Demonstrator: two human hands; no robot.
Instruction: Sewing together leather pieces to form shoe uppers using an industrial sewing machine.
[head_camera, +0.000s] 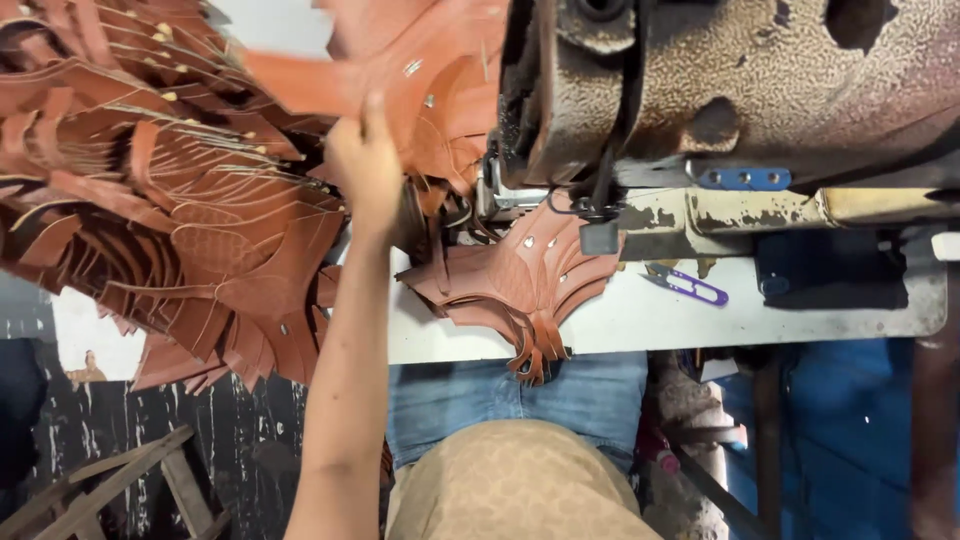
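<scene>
Reaching up from the lower edge of the view, the left hand (365, 165) pinches a brown leather piece (370, 70) between thumb and fingers, lifting it above a big heap of similar leather cutouts (170, 200) on the left. Another stitched leather piece (515, 285) lies on the white table (640, 320) under the worn sewing machine (720, 90). Purple thread snips (690, 285) rest nearby. The right hand is out of view.
</scene>
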